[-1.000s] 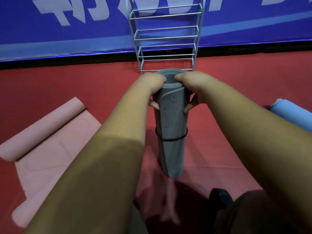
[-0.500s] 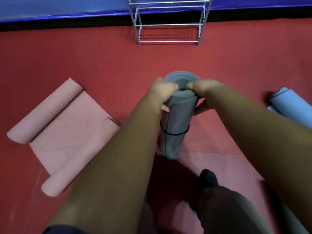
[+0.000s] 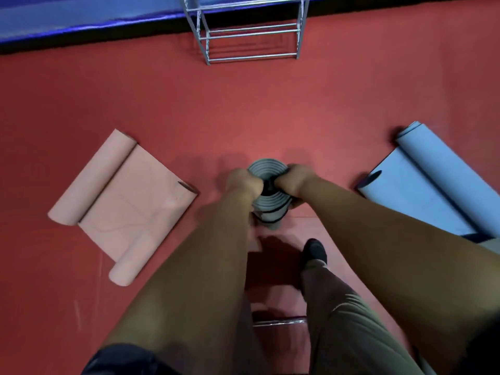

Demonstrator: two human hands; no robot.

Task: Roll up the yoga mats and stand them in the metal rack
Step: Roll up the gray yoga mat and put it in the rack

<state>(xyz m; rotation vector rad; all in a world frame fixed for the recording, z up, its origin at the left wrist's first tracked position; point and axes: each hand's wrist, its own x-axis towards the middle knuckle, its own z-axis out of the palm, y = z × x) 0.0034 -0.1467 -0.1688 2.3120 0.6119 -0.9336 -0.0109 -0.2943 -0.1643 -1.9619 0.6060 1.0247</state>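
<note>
Head: hands (image 3: 244,182) (image 3: 293,181) tight around grey mat (image 3: 266,167)

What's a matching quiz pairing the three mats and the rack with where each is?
1. grey mat
2. pink mat
3. blue mat
4. metal rack

A. far edge of the red floor
B. left, both ends rolled
C. upright in left hand and right hand
D. right, partly unrolled

Pairs: 1-C, 2-B, 3-D, 4-A

Left hand (image 3: 244,182) and right hand (image 3: 295,182) grip the upright rolled grey mat (image 3: 266,167).
</note>
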